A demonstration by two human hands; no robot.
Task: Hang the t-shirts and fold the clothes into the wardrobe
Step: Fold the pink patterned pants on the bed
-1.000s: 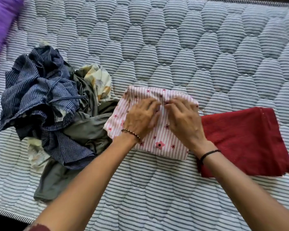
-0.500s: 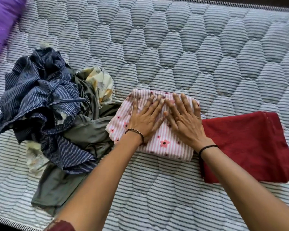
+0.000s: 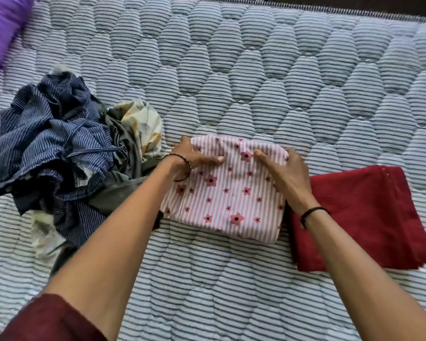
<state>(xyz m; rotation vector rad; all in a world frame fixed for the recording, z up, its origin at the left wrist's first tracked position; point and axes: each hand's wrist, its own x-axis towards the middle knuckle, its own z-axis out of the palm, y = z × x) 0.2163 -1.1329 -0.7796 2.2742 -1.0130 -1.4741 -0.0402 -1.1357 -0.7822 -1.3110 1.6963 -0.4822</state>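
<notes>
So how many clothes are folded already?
2: the pink striped cloth gripped by left hand and right hand; the red cloth just right of it. The crumpled pile could hide others.

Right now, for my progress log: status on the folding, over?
Left hand and right hand grip pink cloth by its sides. Pink cloth folded, flat on bed. Folded red cloth beside it on the right, unfolded pile on the left.

The folded pink-striped flowered cloth [image 3: 231,193] at centre looks smooth, matt and woven. The folded dark red cloth [image 3: 367,217] at right shows a coarser, ribbed weave. The grey-striped quilted bedcover [image 3: 256,70] is puffy and matt. The crumpled olive-grey garment [image 3: 123,193] at left has a faint sheen.
</notes>
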